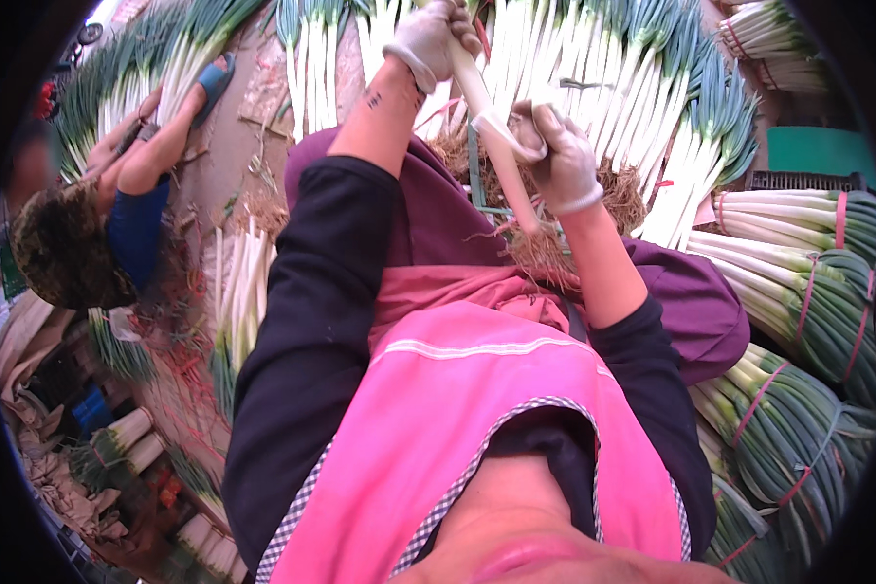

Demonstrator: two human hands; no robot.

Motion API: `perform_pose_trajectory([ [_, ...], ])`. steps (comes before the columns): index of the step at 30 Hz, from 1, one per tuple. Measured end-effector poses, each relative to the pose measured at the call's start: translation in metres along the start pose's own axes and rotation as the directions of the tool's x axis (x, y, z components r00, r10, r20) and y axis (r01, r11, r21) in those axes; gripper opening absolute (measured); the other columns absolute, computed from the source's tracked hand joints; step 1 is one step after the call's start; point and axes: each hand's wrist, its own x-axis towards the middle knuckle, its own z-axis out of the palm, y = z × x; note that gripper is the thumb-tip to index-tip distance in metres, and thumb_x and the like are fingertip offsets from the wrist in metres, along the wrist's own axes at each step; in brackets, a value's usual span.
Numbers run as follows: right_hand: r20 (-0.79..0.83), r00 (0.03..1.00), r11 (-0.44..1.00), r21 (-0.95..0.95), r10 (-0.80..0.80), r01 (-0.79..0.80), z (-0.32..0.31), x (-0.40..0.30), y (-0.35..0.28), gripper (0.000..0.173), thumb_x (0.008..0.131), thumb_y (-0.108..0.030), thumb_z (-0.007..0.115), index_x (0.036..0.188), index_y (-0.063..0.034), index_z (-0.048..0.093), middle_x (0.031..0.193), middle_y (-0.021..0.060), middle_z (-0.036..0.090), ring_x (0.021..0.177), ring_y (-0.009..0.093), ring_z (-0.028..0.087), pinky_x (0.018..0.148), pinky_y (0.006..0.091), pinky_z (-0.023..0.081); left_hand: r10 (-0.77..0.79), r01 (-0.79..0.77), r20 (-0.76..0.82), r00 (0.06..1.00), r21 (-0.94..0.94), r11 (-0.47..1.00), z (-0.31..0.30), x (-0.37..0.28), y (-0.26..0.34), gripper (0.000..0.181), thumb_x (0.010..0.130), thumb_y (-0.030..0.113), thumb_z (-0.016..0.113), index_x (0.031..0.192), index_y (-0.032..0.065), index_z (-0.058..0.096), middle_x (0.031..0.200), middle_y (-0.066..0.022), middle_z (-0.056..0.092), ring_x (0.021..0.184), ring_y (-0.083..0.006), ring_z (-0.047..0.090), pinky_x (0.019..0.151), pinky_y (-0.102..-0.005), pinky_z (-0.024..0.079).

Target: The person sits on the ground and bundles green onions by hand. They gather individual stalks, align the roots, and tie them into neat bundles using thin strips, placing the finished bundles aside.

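My left hand [434,40], in a pale work glove, grips a thick white Welsh onion stalk [493,109] near its upper end. The stalk slants down towards my lap, and its brown roots [544,252] hang over the apron. My right hand [558,150], gloved too, pinches a loose strip of outer skin [507,137] that has come away from the stalk's side. Beyond both hands lie rows of long onions [591,80] with green leaves pointing away and roots towards me.
At right, onion bundles [788,285] tied with pink bands are stacked beside a green panel [817,157]. On the left a person in a camouflage cap [69,248] bends over more onions [135,87]. Another onion pile [241,299] lies by my left side, near red string [190,358].
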Motion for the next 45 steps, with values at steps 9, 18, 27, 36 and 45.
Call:
perform_pose_trajectory([
  [9,-0.084,0.833,0.699,-0.502,0.547,-0.509,-0.031,-0.099,-0.034,0.019,0.079,-0.013,0.068,0.088,0.0027,0.063,0.071,0.0011,0.061,0.066,0.006,0.054,0.059,0.0237,0.045,0.196,-0.162,-0.278,0.940,0.142,0.977,-0.017,0.009,0.038,0.009,0.093,0.021,0.050,0.089,0.0123,0.050,0.063,0.0041,0.040,0.049,-0.0070,0.039,0.043,-0.0238,0.038],
  [18,-0.249,0.738,-0.247,-0.962,0.627,-0.115,-0.123,-0.192,0.043,0.037,0.081,-0.040,0.055,0.102,-0.0103,0.063,0.099,0.0165,0.063,0.093,0.033,0.061,0.080,0.0397,0.049,0.406,-0.314,-0.360,0.840,0.287,0.905,-0.041,0.019,0.075,0.015,0.091,0.018,0.049,0.077,0.0112,0.047,0.056,0.0013,0.039,0.044,-0.0112,0.038,0.038,-0.0270,0.037],
  [27,0.097,0.963,0.113,-0.985,-0.251,0.129,0.007,-0.031,-0.005,0.055,0.078,-0.029,0.068,0.123,-0.0023,0.050,0.101,0.0208,0.061,0.089,0.035,0.061,0.076,0.0389,0.049,0.316,-0.259,-0.396,0.862,0.191,0.947,0.008,-0.022,0.023,0.017,0.090,0.008,0.049,0.101,-0.0042,0.050,0.085,-0.0114,0.057,0.076,-0.0259,0.059,0.082,-0.0419,0.051],
  [36,-0.299,0.896,0.235,-0.893,0.329,-0.385,-0.019,-0.019,-0.003,0.031,0.082,-0.024,0.060,0.109,-0.0092,0.058,0.075,0.0062,0.061,0.063,0.015,0.058,0.061,0.0336,0.050,0.451,-0.388,-0.206,0.869,0.283,0.877,-0.015,-0.071,0.041,0.023,0.078,0.000,0.067,0.096,-0.0074,0.055,0.085,-0.0159,0.062,0.077,-0.0267,0.065,0.067,-0.0363,0.058],
  [45,-0.547,0.761,0.599,-0.495,0.348,-0.630,-0.162,-0.105,0.030,0.038,0.087,-0.021,0.064,0.114,0.0035,0.053,0.094,0.0068,0.059,0.070,0.010,0.055,0.058,0.0200,0.046,0.914,-0.819,-0.359,0.187,0.456,0.347,-0.093,-0.328,0.129,0.010,0.086,0.002,0.059,0.093,0.0056,0.054,0.090,-0.0079,0.062,0.081,-0.0170,0.061,0.071,-0.0292,0.054],
])
